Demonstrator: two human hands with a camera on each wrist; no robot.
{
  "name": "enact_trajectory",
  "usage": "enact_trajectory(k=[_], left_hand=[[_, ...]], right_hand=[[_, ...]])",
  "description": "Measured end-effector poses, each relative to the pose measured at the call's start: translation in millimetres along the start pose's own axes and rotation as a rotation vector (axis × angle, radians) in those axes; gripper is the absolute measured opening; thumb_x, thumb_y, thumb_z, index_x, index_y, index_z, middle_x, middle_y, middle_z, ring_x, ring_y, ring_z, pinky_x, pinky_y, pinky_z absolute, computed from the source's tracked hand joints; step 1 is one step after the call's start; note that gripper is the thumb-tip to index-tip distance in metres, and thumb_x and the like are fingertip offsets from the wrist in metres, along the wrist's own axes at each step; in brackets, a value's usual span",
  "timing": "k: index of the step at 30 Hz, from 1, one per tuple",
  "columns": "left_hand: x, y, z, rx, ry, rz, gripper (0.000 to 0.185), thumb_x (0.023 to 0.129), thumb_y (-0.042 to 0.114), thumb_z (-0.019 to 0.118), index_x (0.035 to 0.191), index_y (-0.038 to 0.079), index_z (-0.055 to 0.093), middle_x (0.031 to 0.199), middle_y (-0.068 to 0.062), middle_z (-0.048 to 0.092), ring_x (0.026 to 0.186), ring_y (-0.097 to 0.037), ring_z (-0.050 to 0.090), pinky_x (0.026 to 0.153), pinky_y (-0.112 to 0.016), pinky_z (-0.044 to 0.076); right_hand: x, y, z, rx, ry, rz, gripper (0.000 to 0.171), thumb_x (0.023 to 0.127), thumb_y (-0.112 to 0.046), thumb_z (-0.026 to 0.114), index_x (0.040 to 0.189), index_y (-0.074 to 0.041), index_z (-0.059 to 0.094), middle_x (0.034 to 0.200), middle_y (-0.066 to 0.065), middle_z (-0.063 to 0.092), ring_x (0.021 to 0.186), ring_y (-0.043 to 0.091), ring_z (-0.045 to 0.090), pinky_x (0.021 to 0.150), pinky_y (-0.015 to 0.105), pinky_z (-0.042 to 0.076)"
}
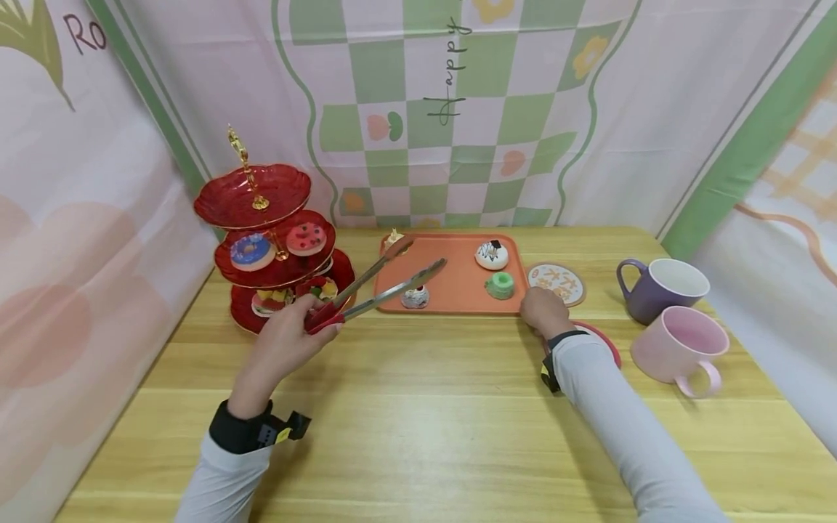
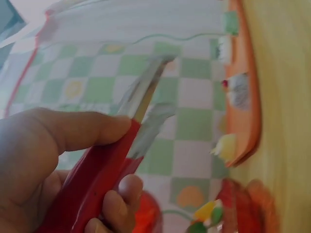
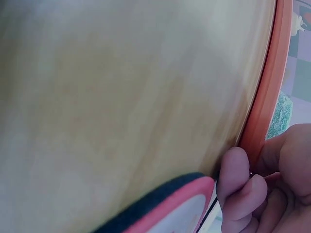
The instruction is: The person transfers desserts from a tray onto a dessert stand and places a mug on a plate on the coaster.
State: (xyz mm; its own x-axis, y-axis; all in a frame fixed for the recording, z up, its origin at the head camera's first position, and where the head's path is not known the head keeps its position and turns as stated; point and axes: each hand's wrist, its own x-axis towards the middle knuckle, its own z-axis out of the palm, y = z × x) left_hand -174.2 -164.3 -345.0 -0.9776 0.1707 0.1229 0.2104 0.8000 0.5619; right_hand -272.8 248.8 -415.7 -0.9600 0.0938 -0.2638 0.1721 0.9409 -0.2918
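My left hand (image 1: pixel 281 341) grips metal tongs (image 1: pixel 392 290) by their red handles (image 2: pixel 97 179). The tong arms stand apart over the left part of an orange tray (image 1: pixel 451 272), with nothing between their tips. At the tray's front right corner, my right hand (image 1: pixel 546 312) pinches the rim (image 3: pixel 265 97) between thumb and curled fingers. A white donut (image 1: pixel 492 256) and a green ring-shaped cake (image 1: pixel 500 285) sit on the tray's right side. Toward its left are a whitish cake (image 1: pixel 415 296) with a red top and a cream-coloured sweet (image 1: pixel 394 237), partly hidden by the tongs.
A red three-tier stand (image 1: pixel 222 207) at left bears a blue donut (image 1: pixel 252 251), a pink donut (image 1: pixel 306 238) and fruit-topped cakes. Right of the tray lie a patterned coaster (image 1: pixel 567 280) and a red-rimmed round piece (image 1: pixel 611 347). Purple (image 1: pixel 644 294) and pink (image 1: pixel 660 349) mugs stand farther right.
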Motion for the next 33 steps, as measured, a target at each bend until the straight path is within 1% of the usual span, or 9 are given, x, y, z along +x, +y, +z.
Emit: enact_trajectory(k=[7, 11, 14, 16, 18, 21, 24, 30, 33], left_hand=[[23.5, 8.2, 18.9, 0.009, 0.021, 0.029, 0.034, 0.082, 0.031, 0.071, 0.097, 0.006, 0.055, 0.067, -0.004, 0.051, 0.055, -0.019, 0.047, 0.05, -0.031, 0.036], [35.1, 12.8, 27.8, 0.03, 0.003, 0.041, 0.034, 0.082, 0.031, 0.072, 0.096, 0.005, 0.055, 0.07, -0.005, 0.053, 0.058, -0.021, 0.048, 0.052, -0.032, 0.038], [41.9, 14.9, 34.8, 0.034, -0.018, 0.04, 0.033, 0.081, 0.03, 0.073, 0.097, 0.006, 0.057, 0.072, -0.005, 0.054, 0.062, -0.022, 0.049, 0.053, -0.033, 0.039], [45.4, 16.1, 39.5, 0.028, -0.029, 0.038, 0.032, 0.081, 0.03, 0.073, 0.097, 0.007, 0.057, 0.073, -0.006, 0.054, 0.063, -0.022, 0.049, 0.054, -0.032, 0.039], [48.6, 17.1, 43.8, 0.023, -0.039, 0.04, 0.031, 0.081, 0.029, 0.073, 0.097, 0.007, 0.058, 0.073, -0.006, 0.055, 0.062, -0.022, 0.049, 0.053, -0.032, 0.039], [53.4, 19.4, 49.5, 0.018, -0.056, 0.048, 0.031, 0.082, 0.029, 0.072, 0.098, 0.007, 0.057, 0.073, -0.005, 0.055, 0.061, -0.021, 0.049, 0.052, -0.032, 0.039], [58.8, 22.2, 54.8, 0.028, -0.063, 0.057, 0.032, 0.082, 0.03, 0.071, 0.1, 0.008, 0.057, 0.073, -0.005, 0.055, 0.06, -0.021, 0.049, 0.051, -0.031, 0.039], [70.1, 30.1, 64.3, 0.027, -0.085, 0.062, 0.029, 0.082, 0.03, 0.071, 0.097, 0.008, 0.058, 0.071, -0.004, 0.054, 0.06, -0.02, 0.048, 0.05, -0.031, 0.037], [75.8, 35.0, 69.8, 0.031, -0.099, 0.067, 0.028, 0.082, 0.03, 0.071, 0.094, 0.009, 0.057, 0.071, -0.004, 0.052, 0.06, -0.02, 0.047, 0.049, -0.031, 0.035]], right_hand=[[1.2, -1.1, 0.1, -0.021, 0.021, 0.0, 0.029, 0.093, -0.006, 0.033, 0.081, 0.002, 0.058, 0.083, 0.021, 0.058, 0.05, 0.022, 0.059, 0.046, 0.032, 0.046], [0.7, -2.1, 1.3, -0.05, 0.027, -0.031, 0.028, 0.093, -0.004, 0.035, 0.08, 0.003, 0.058, 0.083, 0.021, 0.058, 0.055, 0.024, 0.058, 0.047, 0.031, 0.046], [0.4, -2.1, 1.2, -0.072, 0.028, -0.06, 0.028, 0.093, -0.003, 0.036, 0.079, 0.003, 0.059, 0.078, 0.018, 0.058, 0.057, 0.025, 0.058, 0.052, 0.033, 0.048], [0.4, -1.6, 0.6, -0.09, 0.03, -0.075, 0.029, 0.092, -0.002, 0.037, 0.076, 0.002, 0.06, 0.073, 0.015, 0.058, 0.058, 0.025, 0.058, 0.059, 0.034, 0.048], [0.0, -1.5, -0.3, -0.085, 0.025, -0.078, 0.03, 0.092, -0.001, 0.036, 0.074, 0.002, 0.059, 0.07, 0.014, 0.058, 0.056, 0.024, 0.058, 0.06, 0.035, 0.048], [-1.1, -2.2, -1.7, -0.074, 0.02, -0.074, 0.029, 0.093, -0.001, 0.036, 0.074, 0.002, 0.058, 0.07, 0.015, 0.058, 0.053, 0.022, 0.058, 0.055, 0.033, 0.048], [-2.0, -3.2, -2.3, -0.054, 0.012, -0.06, 0.027, 0.093, -0.001, 0.036, 0.078, 0.003, 0.058, 0.077, 0.018, 0.058, 0.052, 0.022, 0.058, 0.046, 0.03, 0.047], [-3.0, -5.2, -3.2, -0.067, 0.0, -0.06, 0.023, 0.092, 0.0, 0.038, 0.08, 0.003, 0.058, 0.084, 0.021, 0.058, 0.06, 0.025, 0.058, 0.046, 0.029, 0.046], [-3.1, -5.0, -3.4, -0.058, -0.002, -0.057, 0.024, 0.092, 0.001, 0.037, 0.079, 0.003, 0.057, 0.084, 0.021, 0.058, 0.055, 0.023, 0.059, 0.045, 0.029, 0.046]])
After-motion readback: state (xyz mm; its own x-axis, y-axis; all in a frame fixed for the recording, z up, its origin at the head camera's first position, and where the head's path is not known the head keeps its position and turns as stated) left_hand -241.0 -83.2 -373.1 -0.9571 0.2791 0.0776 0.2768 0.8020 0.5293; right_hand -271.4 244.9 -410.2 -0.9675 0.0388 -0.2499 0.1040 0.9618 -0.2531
